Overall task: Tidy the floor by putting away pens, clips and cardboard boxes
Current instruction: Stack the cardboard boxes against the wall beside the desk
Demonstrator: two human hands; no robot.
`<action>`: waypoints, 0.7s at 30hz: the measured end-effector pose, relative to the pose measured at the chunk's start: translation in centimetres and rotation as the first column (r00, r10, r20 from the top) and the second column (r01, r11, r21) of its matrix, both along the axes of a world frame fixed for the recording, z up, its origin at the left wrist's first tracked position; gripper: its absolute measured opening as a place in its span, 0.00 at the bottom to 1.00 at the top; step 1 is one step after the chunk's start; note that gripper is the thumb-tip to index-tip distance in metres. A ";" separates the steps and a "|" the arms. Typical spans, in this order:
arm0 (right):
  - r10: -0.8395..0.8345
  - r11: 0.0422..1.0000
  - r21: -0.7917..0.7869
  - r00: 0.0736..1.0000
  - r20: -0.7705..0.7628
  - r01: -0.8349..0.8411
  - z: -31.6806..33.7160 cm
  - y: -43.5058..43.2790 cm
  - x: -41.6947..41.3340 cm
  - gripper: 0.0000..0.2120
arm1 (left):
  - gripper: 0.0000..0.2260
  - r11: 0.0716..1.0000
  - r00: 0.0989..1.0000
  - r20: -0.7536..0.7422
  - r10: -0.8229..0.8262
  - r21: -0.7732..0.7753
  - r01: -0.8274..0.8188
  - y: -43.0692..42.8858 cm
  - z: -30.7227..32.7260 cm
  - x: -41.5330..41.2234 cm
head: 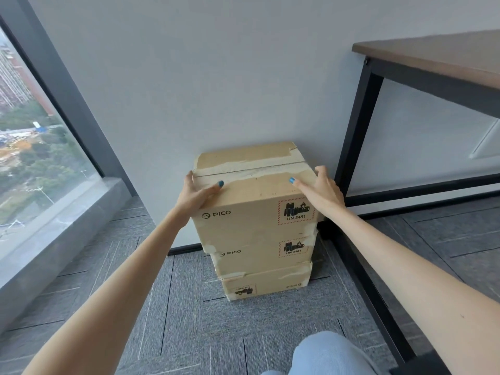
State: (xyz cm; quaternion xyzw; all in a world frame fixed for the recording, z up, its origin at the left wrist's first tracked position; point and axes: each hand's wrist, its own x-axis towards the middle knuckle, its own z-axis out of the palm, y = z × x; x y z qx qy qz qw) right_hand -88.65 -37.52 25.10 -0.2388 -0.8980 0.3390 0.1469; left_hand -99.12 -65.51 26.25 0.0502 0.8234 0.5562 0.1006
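Here three cardboard boxes (259, 255) with torn, rough tape stand stacked on the grey carpet (176, 320), their backs against the smooth wall (216, 77). The left hand (198, 192) grasps the left edge of the top box (251, 196), thumb flat on the lid. The right hand (319, 189) grasps the right edge likewise. A black metal table leg (357, 131) is just beside the stack on the right; on the left, carpet reaches to the stone sill (54, 226).
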 end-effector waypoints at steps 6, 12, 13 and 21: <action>0.307 0.944 -0.135 0.951 0.021 -0.302 0.5 0.8 1.1 0.46 | 0.51 0.934 0.964 0.044 -0.263 -0.237 0.266 -2.0 0.2 1.2; 0.296 0.953 -0.079 0.955 0.029 -0.293 0.4 1.5 1.1 0.44 | 0.53 0.928 0.954 -0.110 -0.280 -0.286 0.240 -1.6 -1.2 1.1; 0.293 0.954 -0.080 0.956 0.026 -0.290 0.4 1.6 0.9 0.44 | 0.53 0.934 0.955 -0.120 -0.271 -0.274 0.231 -1.6 -1.2 0.9; 0.295 0.955 -0.042 0.955 0.018 -0.294 1.0 2.2 0.4 0.44 | 0.54 0.943 0.955 -0.136 -0.264 -0.245 0.225 -1.2 -1.2 0.6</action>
